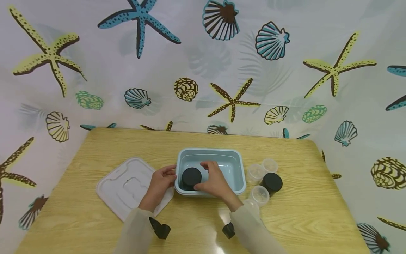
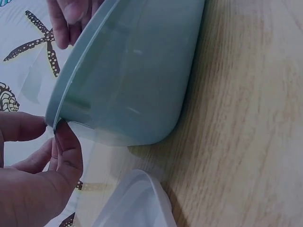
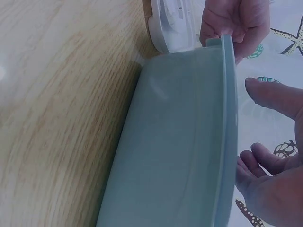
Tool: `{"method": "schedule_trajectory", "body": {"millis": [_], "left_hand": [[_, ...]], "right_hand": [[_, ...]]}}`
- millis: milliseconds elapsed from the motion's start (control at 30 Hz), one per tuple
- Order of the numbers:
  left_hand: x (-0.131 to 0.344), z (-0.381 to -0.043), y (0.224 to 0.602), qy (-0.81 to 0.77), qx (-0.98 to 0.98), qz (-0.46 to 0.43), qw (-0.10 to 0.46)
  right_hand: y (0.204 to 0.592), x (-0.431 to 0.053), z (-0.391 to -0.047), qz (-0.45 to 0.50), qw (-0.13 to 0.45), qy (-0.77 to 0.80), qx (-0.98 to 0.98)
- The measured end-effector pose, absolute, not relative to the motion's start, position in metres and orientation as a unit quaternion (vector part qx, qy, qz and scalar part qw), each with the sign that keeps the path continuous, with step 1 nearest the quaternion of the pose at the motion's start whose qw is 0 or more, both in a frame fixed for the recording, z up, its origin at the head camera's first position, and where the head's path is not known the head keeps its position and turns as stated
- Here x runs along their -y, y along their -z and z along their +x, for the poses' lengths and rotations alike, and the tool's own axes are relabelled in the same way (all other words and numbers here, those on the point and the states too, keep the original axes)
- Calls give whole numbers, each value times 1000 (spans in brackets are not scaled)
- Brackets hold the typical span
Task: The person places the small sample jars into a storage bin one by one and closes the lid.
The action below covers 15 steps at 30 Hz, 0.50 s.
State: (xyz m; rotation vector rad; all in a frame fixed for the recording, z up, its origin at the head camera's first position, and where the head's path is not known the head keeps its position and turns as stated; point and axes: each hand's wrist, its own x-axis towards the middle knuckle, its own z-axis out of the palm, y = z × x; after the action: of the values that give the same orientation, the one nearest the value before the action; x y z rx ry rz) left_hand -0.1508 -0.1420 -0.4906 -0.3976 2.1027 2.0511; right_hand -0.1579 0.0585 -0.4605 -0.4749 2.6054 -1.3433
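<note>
Your left hand (image 1: 161,182) pinches the tub (image 1: 231,173), right hand (image 1: 216,181) wide above; grip its probably stiff black cylinder (image 1: 191,176) by the sides.

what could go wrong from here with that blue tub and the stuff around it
The left hand pinches the rim of the light blue rectangular plastic tub; a tug might shift the round black-topped container inside, since the right hand is spread beside it without a closed grip.

The right beige fabric sleeve lies close to the nearest clear round plastic cup, so swinging that arm outward could knock it.
</note>
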Motion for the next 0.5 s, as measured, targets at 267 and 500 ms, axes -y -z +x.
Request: {"method": "schedule_trajectory", "body": {"millis": [267,500], "left_hand": [[144,-155,491,-701,-693,-133,105],[145,-159,486,-687,-704,-136,121]], "right_hand": [[456,-69,-148,-162,64,461,-870],[453,-78,-139,-160,48,472,-866]]}}
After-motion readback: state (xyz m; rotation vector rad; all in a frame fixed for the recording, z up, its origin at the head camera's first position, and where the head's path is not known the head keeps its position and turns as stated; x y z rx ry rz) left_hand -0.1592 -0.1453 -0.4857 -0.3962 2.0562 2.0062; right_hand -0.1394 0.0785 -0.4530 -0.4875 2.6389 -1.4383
